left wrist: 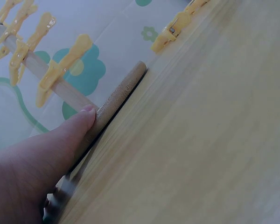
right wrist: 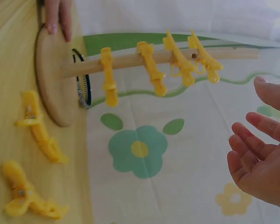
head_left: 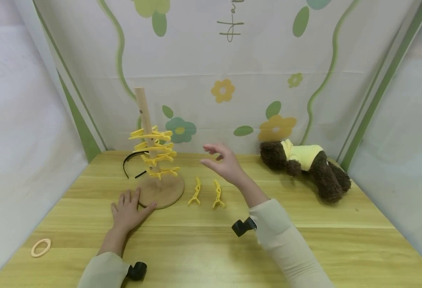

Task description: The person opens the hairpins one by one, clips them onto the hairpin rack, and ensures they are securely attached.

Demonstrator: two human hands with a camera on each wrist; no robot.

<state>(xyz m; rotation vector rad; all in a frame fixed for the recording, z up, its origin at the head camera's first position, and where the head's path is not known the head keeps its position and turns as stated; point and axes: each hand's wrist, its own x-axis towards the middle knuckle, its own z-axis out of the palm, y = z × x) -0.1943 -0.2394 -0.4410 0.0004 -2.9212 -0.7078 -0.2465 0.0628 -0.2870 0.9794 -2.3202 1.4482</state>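
My left hand (head_left: 127,212) rests on the table at the front left of a round wooden base (head_left: 173,194), its thumb on the base's rim. From that base rises a wooden post (head_left: 143,110) with several yellow hair clips (head_left: 160,158) clamped on it one above another. To the right of the post my right hand (head_left: 225,162) is raised, fingers loosely bent with nothing between them. Below it on the table lie two loose yellow hair clips, the left clip (head_left: 195,193) nearer the base and the right clip (head_left: 217,194) beside it.
Behind the post lies a black toothed headband (head_left: 126,164), partly hidden. A brown plush toy (head_left: 304,160) in a yellow top lies at the back right. At the front left is a pale ring (head_left: 41,248). A printed cloth (head_left: 196,60) hangs behind the table.
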